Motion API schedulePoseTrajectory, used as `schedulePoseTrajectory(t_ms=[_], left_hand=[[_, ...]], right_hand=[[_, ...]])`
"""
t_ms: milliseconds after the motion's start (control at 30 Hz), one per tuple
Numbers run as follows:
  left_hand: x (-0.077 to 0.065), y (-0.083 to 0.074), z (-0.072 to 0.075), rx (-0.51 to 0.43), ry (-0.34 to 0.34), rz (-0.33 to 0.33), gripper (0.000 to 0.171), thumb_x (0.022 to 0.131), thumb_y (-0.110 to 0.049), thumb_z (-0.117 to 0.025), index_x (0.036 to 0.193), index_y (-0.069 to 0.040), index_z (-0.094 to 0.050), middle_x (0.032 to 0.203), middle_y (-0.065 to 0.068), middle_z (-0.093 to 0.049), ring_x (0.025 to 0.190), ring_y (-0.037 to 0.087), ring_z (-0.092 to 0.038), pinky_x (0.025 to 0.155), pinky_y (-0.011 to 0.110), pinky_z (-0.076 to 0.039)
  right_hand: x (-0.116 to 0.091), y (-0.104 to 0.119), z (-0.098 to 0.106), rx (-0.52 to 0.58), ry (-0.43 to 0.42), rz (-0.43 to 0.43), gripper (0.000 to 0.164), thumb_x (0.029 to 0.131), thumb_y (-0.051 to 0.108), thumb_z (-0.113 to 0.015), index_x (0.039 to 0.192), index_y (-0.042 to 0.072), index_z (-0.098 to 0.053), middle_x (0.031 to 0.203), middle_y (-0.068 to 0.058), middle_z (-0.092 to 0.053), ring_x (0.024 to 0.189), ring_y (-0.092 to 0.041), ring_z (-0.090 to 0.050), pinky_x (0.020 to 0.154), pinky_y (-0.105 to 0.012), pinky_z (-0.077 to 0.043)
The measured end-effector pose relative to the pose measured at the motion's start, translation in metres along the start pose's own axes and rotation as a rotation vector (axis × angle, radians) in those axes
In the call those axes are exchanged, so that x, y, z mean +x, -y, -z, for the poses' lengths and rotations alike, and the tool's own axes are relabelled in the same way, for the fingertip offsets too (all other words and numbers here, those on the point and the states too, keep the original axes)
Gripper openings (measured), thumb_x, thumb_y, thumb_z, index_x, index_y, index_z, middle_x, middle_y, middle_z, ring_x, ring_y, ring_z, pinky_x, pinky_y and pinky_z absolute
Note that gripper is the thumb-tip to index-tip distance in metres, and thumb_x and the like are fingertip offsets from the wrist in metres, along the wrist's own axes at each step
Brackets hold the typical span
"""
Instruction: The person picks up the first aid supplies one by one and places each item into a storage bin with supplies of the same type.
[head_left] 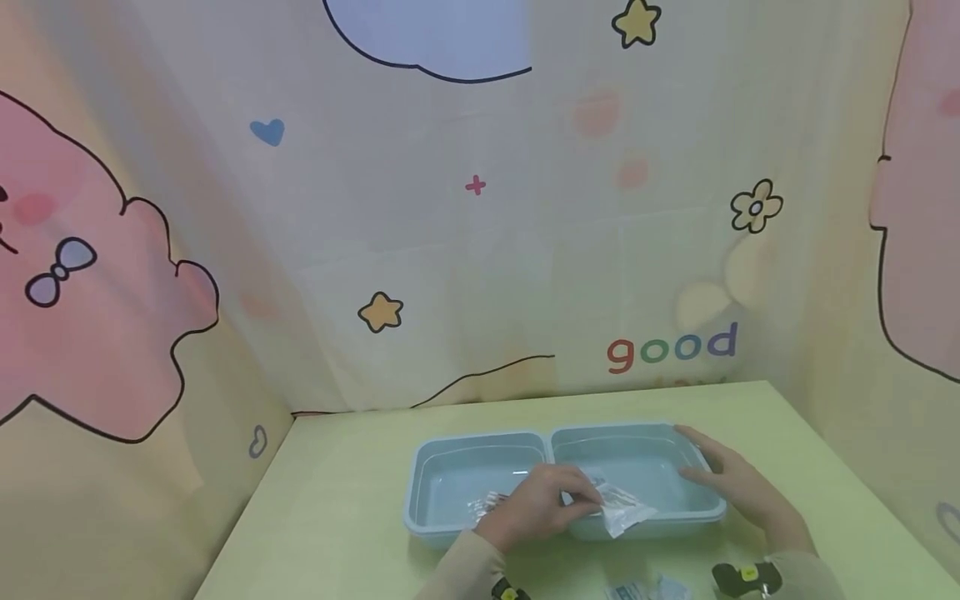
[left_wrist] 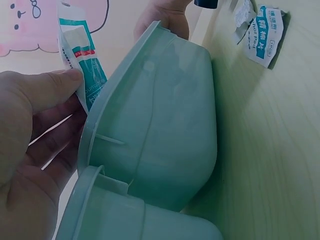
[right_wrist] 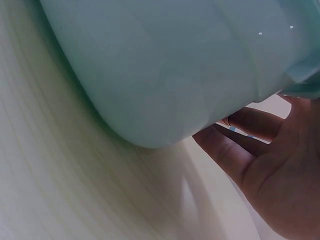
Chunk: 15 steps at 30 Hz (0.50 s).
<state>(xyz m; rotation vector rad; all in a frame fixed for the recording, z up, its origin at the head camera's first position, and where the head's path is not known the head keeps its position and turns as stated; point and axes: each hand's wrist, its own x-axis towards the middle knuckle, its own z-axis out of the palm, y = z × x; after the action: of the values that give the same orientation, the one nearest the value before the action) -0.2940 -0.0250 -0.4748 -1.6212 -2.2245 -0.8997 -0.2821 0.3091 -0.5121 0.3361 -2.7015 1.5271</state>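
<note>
My left hand (head_left: 543, 504) pinches a thin white-and-teal packet (left_wrist: 90, 62) between thumb and fingers, over the near rim of the right-hand blue plastic bin (head_left: 630, 467). A red stripe crosses the packet in the left wrist view, but its contents are hidden. At that bin's right side, my right hand (head_left: 738, 487) holds the rim, with the thumb over the inside. The right wrist view shows its fingers (right_wrist: 225, 150) against the outside of the wall. Beside it stands the left-hand blue bin (head_left: 480, 458), holding a clear-wrapped bundle (head_left: 487, 503) partly behind my left hand.
On the table in front of the bins lie an alcohol pad sachet (left_wrist: 265, 37) and a crumpled white wrapper (left_wrist: 244, 20). A pale patterned cloth (head_left: 480, 250) hangs behind and along both sides of the yellow-green table (head_left: 337, 500).
</note>
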Motion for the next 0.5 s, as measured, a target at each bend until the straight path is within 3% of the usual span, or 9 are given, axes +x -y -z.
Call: schedulePoseTrajectory(t_ms=[500], left_hand=[[-0.0005,-0.0005,-0.0003,0.000,0.036,0.044,0.010,0.092,-0.018,-0.066,0.096,-0.019,-0.076,0.094,-0.009,-0.072,0.089,-0.009,-0.061,0.078,0.006,-0.048]], right_hand=[[-0.0006,0.0010,0.0002,-0.004,0.003,0.001,0.072,0.094,0.030,-0.062,0.154,0.011,-0.026,0.158,-0.026,-0.020,0.140,-0.056,-0.015,0.105,-0.074,-0.017]])
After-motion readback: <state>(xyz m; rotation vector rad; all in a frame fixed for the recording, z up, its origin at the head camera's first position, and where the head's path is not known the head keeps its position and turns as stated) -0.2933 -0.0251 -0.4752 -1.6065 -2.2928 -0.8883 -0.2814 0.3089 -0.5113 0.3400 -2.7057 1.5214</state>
